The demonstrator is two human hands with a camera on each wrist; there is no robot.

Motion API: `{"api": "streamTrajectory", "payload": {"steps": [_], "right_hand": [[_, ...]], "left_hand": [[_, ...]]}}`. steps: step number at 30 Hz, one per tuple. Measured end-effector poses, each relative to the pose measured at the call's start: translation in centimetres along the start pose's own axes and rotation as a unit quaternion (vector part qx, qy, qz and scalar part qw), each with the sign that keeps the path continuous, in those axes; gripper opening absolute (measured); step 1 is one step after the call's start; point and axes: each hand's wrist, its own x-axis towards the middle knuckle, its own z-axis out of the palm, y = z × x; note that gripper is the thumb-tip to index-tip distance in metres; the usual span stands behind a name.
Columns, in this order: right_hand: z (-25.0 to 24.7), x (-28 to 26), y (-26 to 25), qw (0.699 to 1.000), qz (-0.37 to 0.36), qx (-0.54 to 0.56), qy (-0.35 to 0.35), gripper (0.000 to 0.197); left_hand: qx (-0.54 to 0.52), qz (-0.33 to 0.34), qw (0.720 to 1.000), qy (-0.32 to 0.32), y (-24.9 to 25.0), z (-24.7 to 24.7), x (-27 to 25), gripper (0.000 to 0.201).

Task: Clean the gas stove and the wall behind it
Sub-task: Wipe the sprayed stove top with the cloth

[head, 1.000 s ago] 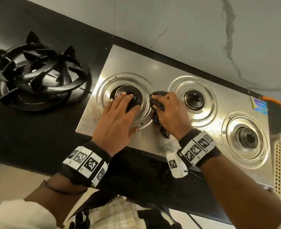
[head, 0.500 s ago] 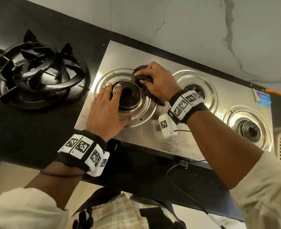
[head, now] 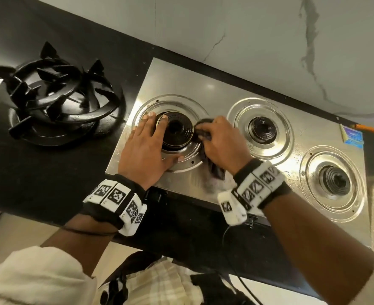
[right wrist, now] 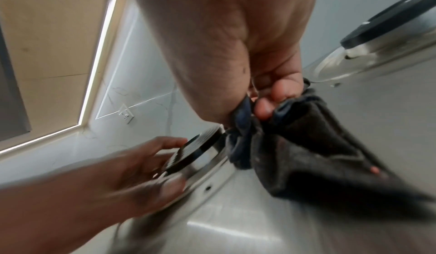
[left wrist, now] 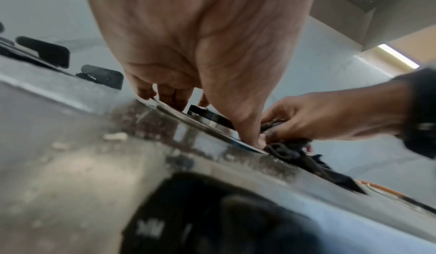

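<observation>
My left hand [head: 145,150] lies flat, fingers straight, on left burner [head: 177,134] of gas stove [head: 216,89] | my right hand [head: 222,144] grips dark cloth [head: 212,166], fingers curled, beside that burner

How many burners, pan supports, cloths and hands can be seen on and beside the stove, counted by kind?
Burners: 3, namely left, middle, right
Pan supports: cannot tell the number; one tangled black stack
Cloths: 1
Hands: 2, namely left hand, right hand
Total: 6, stack not counted
</observation>
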Motion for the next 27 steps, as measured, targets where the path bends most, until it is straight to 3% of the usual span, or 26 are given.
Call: {"api": "streamTrajectory", "payload": {"steps": [7,13,20,23,27], "right_hand": [[-1.5,8.0,-1.5,0.999,-0.046,0.026,-0.016,0.017],[0.0,2.3,0.0,0.997,0.004,0.071,0.025,0.024],[2.9,-6.0,-0.3,0.998,0.002,0.059,0.023,0.035],[2.8,-4.6,-0.2,0.997,0.022,0.055,0.051,0.034],[1.8,1.2,0.4,0.995,0.03,0.032,0.085,0.026]], "left_hand": [[-0.006,0.002,1.0,0.002,-0.3,0.2,-0.1,0.103],[-0.031,0.012,0.999,-0.008,-0.6,0.5,0.4,0.114],[-0.013,0.014,1.0,-0.019,-0.6,0.8,0.6,0.114],[-0.005,0.017,1.0,-0.015,-0.7,0.8,0.6,0.112],[-0.003,0.017,1.0,-0.009,-0.5,0.7,0.5,0.11]]}}
